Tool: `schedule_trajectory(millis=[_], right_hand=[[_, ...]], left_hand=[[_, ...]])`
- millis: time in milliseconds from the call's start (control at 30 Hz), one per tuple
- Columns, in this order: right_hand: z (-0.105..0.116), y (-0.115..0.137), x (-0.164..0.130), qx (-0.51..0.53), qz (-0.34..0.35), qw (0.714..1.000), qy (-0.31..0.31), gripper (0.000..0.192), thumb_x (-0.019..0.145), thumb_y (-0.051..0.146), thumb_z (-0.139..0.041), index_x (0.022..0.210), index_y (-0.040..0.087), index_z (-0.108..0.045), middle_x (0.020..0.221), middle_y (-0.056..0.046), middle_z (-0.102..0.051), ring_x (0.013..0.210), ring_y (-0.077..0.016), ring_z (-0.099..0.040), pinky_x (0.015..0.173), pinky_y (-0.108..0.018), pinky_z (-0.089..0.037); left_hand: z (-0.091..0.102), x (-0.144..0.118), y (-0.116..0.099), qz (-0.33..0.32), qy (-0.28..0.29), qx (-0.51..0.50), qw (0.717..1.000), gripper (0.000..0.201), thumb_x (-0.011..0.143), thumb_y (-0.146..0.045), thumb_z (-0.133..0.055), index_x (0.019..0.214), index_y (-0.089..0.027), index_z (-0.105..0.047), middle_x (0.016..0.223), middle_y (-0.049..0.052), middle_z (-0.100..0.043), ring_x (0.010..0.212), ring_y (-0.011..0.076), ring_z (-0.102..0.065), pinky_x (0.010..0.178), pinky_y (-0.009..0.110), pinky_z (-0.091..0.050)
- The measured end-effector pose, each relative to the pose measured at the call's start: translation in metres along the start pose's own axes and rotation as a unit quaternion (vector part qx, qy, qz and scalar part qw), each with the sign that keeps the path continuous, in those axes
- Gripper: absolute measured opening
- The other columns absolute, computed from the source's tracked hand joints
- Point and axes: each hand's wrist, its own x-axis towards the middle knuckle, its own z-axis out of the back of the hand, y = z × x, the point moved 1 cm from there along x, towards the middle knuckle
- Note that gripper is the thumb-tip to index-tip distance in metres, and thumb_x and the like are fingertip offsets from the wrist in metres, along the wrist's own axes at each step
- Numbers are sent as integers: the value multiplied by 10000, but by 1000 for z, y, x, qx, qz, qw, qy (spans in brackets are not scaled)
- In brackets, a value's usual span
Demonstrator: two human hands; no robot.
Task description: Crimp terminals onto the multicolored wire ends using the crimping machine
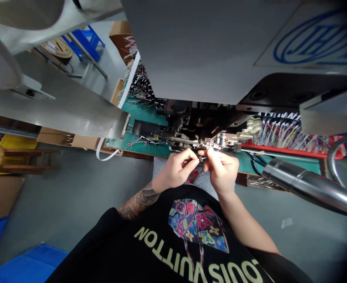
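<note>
In front of the machine's working head (204,139), my two hands are close together. My left hand (178,167) pinches a small dark piece (201,158) between thumb and forefinger. Right beside it, my right hand (222,169) is closed in a pinch near the same piece; what its fingertips hold is too small to make out. Metal parts of the machine sit just beyond my fingertips. Several thin coloured wires (144,140) lie on the green tabletop (158,150) left of the machine.
The grey machine housing (197,51) overhangs the work. Bundled coloured wires (291,135) fill a red tray (282,151) at right; more bundles (141,84) lie behind at left. A metal tube (303,182) juts in from the right, a sheet-metal arm (73,110) from the left.
</note>
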Motion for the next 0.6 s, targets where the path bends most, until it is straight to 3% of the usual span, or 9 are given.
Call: schedule_trajectory(millis=[133, 267, 400, 600], right_hand=[[-1, 0, -3, -18, 35, 999, -36, 396, 1017, 417, -794, 680, 208, -804, 555, -1, -678, 471, -123, -558, 511, -274, -486], [0, -9, 0, -2, 27, 999, -44, 574, 1042, 419, -788, 519, 217, -664, 533, 1, -632, 481, -113, -511, 606, -299, -544], [2, -16, 3, 18, 1, 999, -30, 564, 1044, 423, -816, 536, 219, -683, 570, -7, -657, 522, -130, -546, 683, -319, -577], [0, -16, 3, 20, 8, 999, -41, 591, 1053, 435, -826, 524, 229, -665, 544, -10, -625, 619, -172, -652, 728, -327, -585]], left_hand=[[-3, 1, -5, 14, 3, -32, 999, 239, 1144, -306, -670, 938, -184, -683, 773, -7, -690, 602, 96, -574, 564, 225, -456], [-9, 2, -4, -23, -23, 45, 998, 206, 1149, -298, -644, 977, -194, -691, 802, 13, -741, 643, 128, -664, 617, 256, -503], [-14, 2, -2, -51, -55, 105, 992, 197, 1152, -279, -625, 981, -201, -682, 829, 29, -776, 697, 158, -734, 644, 274, -526], [-17, 1, 0, -45, -67, 103, 991, 194, 1152, -277, -625, 984, -203, -688, 827, 22, -767, 686, 154, -721, 636, 276, -526]])
